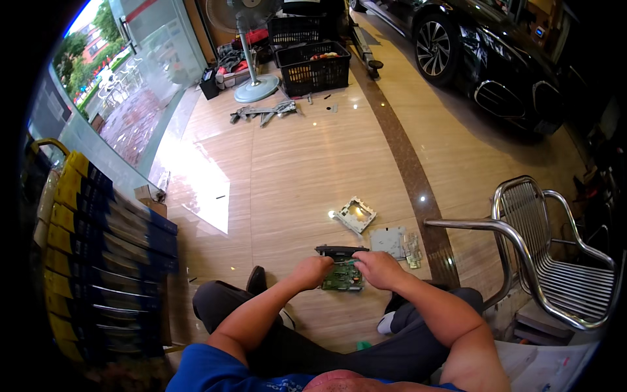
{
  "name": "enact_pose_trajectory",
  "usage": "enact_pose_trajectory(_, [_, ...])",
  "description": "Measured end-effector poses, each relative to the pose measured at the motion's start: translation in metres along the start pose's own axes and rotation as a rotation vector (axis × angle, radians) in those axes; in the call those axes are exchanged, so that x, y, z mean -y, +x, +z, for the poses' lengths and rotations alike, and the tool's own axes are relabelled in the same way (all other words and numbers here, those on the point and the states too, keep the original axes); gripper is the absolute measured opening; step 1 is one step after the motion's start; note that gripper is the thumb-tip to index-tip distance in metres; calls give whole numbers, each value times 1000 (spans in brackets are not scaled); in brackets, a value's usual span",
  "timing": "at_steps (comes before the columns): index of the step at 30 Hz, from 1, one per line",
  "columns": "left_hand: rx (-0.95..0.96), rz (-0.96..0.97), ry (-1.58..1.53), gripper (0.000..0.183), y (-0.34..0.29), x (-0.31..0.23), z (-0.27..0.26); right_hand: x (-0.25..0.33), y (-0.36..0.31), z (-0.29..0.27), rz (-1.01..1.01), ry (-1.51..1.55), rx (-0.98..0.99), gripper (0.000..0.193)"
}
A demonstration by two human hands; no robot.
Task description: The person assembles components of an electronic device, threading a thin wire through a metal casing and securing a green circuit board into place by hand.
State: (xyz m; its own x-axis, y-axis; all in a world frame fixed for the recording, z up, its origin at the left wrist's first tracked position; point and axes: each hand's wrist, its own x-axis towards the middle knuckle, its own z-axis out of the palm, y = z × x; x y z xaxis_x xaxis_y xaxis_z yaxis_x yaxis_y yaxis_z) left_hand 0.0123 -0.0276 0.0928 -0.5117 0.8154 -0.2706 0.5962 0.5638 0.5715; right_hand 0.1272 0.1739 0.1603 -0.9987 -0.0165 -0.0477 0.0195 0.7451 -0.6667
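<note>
Between my knees I hold a green circuit board [342, 281] dotted with small components. My left hand [315, 272] is closed at its upper left corner, and my right hand [379, 269] is closed at its upper right corner. A long black plastic strip [341, 251] runs along the board's far side, close to the fingers; whether it is joined to the board I cannot tell. Just beyond my right hand lie a flat grey panel [388, 242] and a clear plastic piece [411, 249]. A white open frame [356, 215] rests farther out on the floor.
A metal chair [548, 248] stands at right, with a black car [483, 59] behind it. Stacked yellow-and-blue boxes [108, 248] line the left. At the far side are a pedestal fan [256, 88], a black crate [313, 68] and grey scraps [264, 112].
</note>
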Motion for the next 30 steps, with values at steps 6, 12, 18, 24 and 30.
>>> enact_pose_trajectory(6, [-59,5,-22,25,-5,3,-2,1,10,-6,34,31,18,23])
enact_pose_trajectory(12, [-44,43,-103,25,-10,-14,-18,4,11,-1,27,90,18,24])
enact_pose_trajectory(18, [-24,105,-99,25,-10,-22,-20,4,4,3,-26,42,58,23])
enact_pose_trajectory(24, [-13,105,-111,24,-9,-16,-8,6,6,4,-56,67,46,21])
enact_pose_trajectory(30, [-34,107,-100,25,-5,-10,-5,12,10,-4,-49,207,-94,21])
